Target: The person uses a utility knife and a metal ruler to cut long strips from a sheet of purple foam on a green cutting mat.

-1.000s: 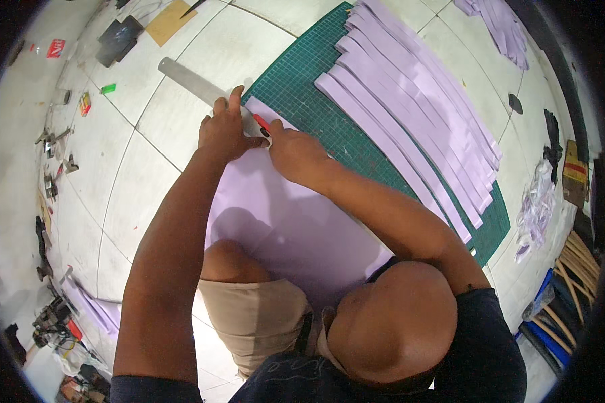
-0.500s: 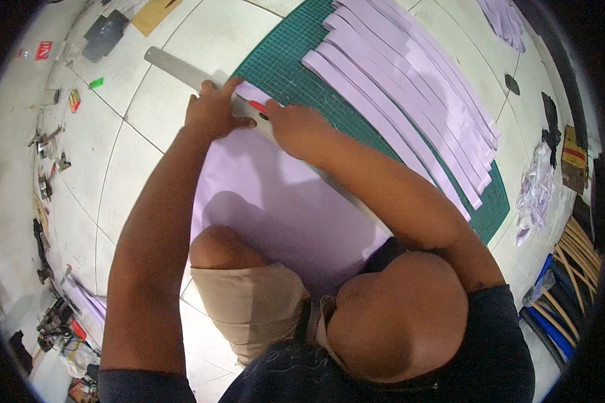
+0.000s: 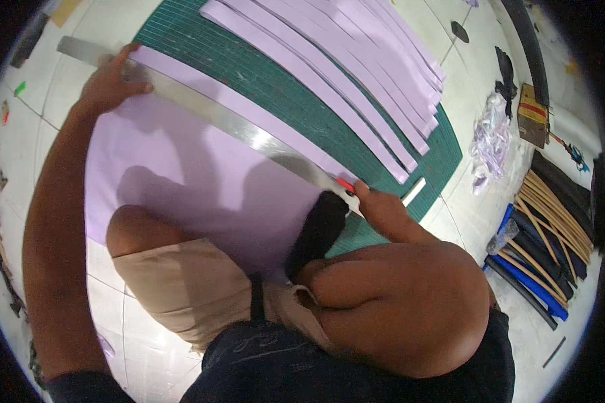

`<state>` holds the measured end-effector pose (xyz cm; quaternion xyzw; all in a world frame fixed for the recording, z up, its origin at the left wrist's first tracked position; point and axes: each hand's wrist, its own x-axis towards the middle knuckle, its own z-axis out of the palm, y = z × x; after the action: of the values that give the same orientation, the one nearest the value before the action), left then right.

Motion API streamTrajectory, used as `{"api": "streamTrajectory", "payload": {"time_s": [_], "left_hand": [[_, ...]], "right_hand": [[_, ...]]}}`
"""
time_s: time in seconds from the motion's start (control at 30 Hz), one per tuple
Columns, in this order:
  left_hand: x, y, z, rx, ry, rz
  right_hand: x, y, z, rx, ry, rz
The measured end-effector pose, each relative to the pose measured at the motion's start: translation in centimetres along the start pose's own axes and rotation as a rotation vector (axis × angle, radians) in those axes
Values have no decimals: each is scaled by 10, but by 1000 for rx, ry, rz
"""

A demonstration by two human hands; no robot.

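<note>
A long metal ruler lies slantwise over a lilac sheet on a green cutting mat. Near its far left end, my left hand presses it down with thumb and fingers apart. At the opposite end, my right hand grips a red cutter against the ruler's edge; its blade is too small to make out. A narrow lilac strip shows along the ruler's far side. My black-socked foot is beside the ruler, close to the cutter, on the sheet.
Several long lilac strips lie side by side farther across the mat. A white stick is right of my hand. Wooden rods and dark and blue rolls lie at the right, near a tangled lilac heap.
My right hand has travelled with the cutter along the ruler, from near my left hand to the near right end. My left hand still presses the ruler. The whole view has shifted.
</note>
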<state>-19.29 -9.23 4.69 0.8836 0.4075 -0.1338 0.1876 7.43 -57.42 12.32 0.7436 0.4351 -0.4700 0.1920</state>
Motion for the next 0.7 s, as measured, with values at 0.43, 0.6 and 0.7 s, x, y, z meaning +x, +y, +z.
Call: {"api": "streamTrajectory", "payload": {"time_s": [0.43,0.6,0.7], "left_hand": [[1,-16,2,-38,38,39],[-4,13,-3,102,32,-72],[-6,18,-14,51,-4,-107]], "right_hand": [[-48,103,58,-126,-206,268],[-78,129,20,-4,-114,186],[-54,82,-27,-7,160,3]]}}
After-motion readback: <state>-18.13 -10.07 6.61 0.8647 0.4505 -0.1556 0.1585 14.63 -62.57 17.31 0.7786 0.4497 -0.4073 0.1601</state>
